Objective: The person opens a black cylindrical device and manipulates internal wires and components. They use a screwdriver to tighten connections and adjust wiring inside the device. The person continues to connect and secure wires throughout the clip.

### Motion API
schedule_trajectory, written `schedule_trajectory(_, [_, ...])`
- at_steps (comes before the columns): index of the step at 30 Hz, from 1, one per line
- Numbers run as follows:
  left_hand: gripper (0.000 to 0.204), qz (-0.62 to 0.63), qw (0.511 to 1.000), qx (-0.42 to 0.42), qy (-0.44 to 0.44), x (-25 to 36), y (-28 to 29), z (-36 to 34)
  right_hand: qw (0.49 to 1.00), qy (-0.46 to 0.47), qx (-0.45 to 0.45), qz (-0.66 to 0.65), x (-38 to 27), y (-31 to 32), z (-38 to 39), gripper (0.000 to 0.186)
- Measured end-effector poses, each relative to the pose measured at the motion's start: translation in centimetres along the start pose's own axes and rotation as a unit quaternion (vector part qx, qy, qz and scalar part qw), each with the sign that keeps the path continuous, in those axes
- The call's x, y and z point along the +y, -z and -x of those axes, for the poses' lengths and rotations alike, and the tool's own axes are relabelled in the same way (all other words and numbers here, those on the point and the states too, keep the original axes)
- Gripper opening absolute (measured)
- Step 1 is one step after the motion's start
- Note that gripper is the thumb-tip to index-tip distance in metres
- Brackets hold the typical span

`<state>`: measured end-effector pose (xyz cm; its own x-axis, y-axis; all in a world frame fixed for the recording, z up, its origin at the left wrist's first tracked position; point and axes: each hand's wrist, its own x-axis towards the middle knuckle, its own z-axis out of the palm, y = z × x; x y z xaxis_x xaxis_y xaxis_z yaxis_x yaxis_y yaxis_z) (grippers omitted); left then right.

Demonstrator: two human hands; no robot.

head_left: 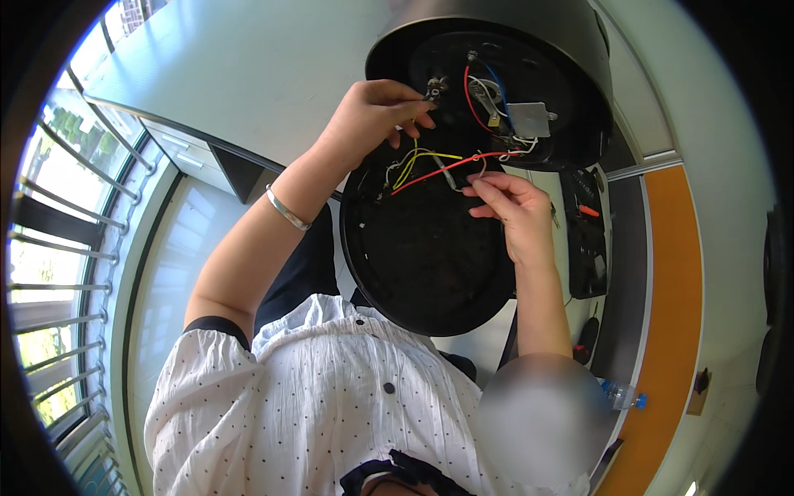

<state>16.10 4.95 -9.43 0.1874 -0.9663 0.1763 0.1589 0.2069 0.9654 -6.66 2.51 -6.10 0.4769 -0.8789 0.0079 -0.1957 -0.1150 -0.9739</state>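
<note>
A round dark appliance body (571, 74) lies on its side with its underside facing me, showing red, blue and white wires and a grey metal plate (529, 120). Below it hangs a round black bottom cover (426, 264), joined to it by wires. My left hand (376, 116) is closed in a pinch at a small metal terminal (436, 88), and a yellow wire (416, 142) runs down from its fingers. My right hand (514, 207) pinches a thin wire beside the long red wire (438, 173). Its exact end is hidden by the fingertips.
A pale tabletop (248, 74) extends to the left of the appliance. On the right lie a black tool case (585, 248) with an orange-handled tool (588, 211), a dark screwdriver-like handle (587, 339) and a clear bottle with a blue cap (624, 397). Barred windows line the left side.
</note>
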Motion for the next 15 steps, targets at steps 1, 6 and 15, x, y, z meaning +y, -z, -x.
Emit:
schedule_trajectory(1, [0.026, 0.003, 1.000, 0.011, 0.014, -0.1, 0.0, 0.4, 1.000, -0.016, -0.002, 0.016, 0.2, 0.1, 0.1, 0.014])
schedule_trajectory(6, [0.029, -0.001, 0.999, 0.037, 0.015, 0.0, 0.0, 0.7, 0.999, 0.003, -0.040, -0.012, 1.3, -0.2, -1.4, 0.018])
schedule_trajectory(15, [0.017, -0.042, 0.997, 0.064, -0.001, -0.5, 0.8, 1.4, 0.986, -0.002, -0.041, -0.164, 2.6, -0.7, -2.3, 0.016])
